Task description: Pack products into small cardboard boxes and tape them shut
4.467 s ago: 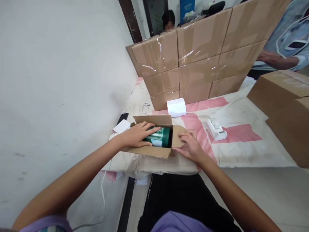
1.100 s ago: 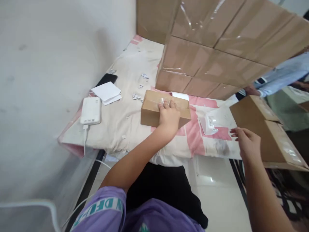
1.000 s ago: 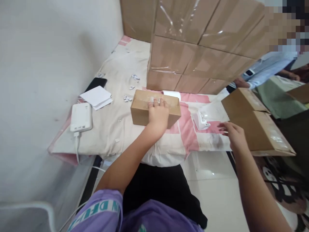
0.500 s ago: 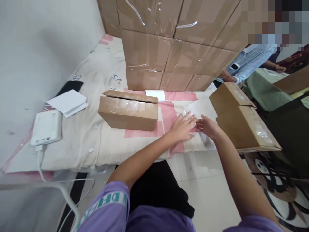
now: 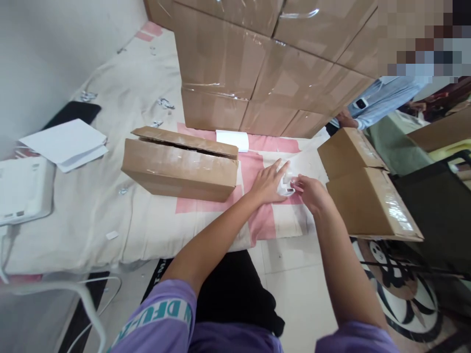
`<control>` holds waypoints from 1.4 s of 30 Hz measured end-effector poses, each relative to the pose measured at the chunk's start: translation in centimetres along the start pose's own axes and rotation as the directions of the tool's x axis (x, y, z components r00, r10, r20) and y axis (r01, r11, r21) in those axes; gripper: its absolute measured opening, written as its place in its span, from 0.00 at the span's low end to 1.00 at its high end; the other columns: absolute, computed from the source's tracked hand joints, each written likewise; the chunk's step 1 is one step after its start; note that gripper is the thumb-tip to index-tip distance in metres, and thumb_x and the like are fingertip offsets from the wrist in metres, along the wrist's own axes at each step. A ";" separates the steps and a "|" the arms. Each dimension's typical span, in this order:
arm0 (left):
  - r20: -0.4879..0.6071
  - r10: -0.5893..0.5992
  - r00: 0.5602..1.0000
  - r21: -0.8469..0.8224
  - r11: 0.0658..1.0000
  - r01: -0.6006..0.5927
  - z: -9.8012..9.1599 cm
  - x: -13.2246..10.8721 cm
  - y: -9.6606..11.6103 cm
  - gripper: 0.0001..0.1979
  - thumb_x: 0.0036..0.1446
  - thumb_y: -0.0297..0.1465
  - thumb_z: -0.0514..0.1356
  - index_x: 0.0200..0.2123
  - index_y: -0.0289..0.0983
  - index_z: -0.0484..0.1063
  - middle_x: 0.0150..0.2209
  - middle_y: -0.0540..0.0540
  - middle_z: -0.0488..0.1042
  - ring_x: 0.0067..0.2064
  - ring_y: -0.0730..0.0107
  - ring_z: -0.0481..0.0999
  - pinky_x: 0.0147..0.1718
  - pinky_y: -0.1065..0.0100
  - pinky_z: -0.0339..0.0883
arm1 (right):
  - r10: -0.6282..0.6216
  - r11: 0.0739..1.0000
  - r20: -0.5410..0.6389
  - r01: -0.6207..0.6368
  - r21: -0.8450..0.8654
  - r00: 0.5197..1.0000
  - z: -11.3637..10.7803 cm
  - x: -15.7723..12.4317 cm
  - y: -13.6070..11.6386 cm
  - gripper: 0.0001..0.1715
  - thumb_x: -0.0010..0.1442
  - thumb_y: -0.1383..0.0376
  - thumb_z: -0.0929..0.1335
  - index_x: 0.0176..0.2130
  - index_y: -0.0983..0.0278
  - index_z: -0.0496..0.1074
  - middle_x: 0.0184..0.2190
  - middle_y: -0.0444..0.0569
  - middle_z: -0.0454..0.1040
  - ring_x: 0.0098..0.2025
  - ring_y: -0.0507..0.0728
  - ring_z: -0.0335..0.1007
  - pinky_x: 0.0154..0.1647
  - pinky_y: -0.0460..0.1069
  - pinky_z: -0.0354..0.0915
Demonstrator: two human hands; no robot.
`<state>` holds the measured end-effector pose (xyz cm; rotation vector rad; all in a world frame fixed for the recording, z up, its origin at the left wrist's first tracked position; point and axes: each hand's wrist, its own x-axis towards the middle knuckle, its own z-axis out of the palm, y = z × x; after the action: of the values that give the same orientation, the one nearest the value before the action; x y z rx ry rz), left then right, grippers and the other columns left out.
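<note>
A small white object with a little dark patch lies on the cloth-covered surface, partly covered by fingers; its kind cannot be made out. My left hand rests against its left side, fingers spread and thumb along the near edge. From the right, my right hand pinches at the same object with bent fingertips; what sits between them is too small to name. Thin white sheeting lies beneath and behind the hands. Left of them stands a brown cardboard box with its top flap slightly raised.
Taped cartons are stacked behind. Another cardboard box stands at the right edge. Folded white paper, a black flat item and a white device with a cable lie left. A person's sleeve shows at back right.
My left hand has shifted slightly left, uncovering more of the white object. My right hand has moved a little left and lower, its fingers now pinching. The camera view has shifted slightly.
</note>
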<state>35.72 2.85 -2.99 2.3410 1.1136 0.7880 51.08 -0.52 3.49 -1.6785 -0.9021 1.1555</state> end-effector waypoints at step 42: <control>-0.046 -0.013 0.999 -0.026 1.000 0.012 0.8 -0.2 -0.5 0.57 0.50 0.49 0.67 0.74 0.42 0.40 0.74 0.35 0.46 0.67 0.43 0.60 0.62 0.51 0.52 | -0.132 0.849 -0.491 0.354 0.393 0.861 4.9 -5.1 7.0 0.22 0.43 0.60 0.79 0.17 0.65 0.66 0.23 0.45 0.76 0.23 0.47 0.69 0.22 0.41 0.68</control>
<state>35.88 2.89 -4.00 2.3033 1.1295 0.8514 45.43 -6.30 -2.39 -1.2910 -0.4715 0.6860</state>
